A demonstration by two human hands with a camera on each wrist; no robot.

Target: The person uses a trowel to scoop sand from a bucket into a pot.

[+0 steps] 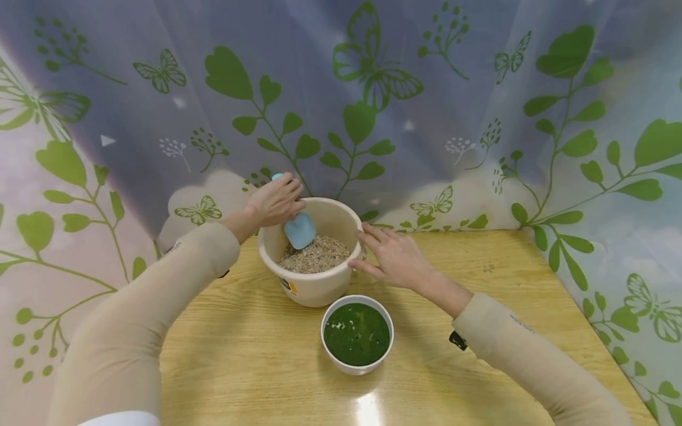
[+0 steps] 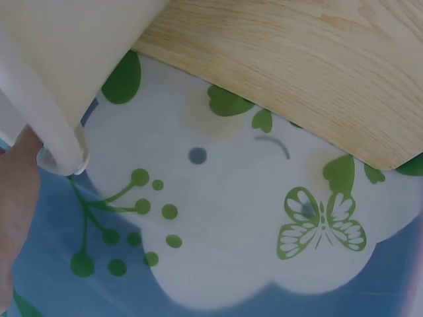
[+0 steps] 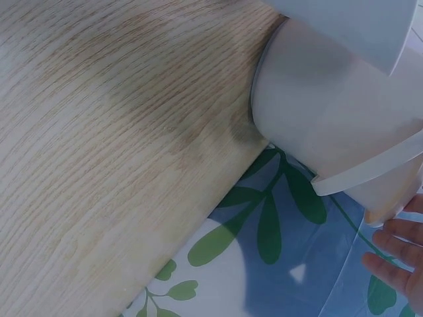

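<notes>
My left hand point(image 1: 276, 200) grips the handle of a light blue scoop point(image 1: 301, 231) over the left side of a beige bucket point(image 1: 311, 291). The scoop's blade touches a grainy brown mix point(image 1: 319, 255) inside. With fingers extended, my right hand point(image 1: 396, 257) rests on the bucket's right rim. The left wrist view shows part of the left hand point(image 2: 16, 191) at the bucket's edge point(image 2: 66, 132). In the right wrist view, the fingers of the right hand point(image 3: 400, 247) are beside the bucket point(image 3: 317, 105).
A white bowl point(image 1: 358, 370) of dark green liquid point(image 1: 357, 335) stands in front of the bucket on the wooden table point(image 1: 234, 361). Behind the table hangs a curtain point(image 1: 426, 148) with leaves and butterflies.
</notes>
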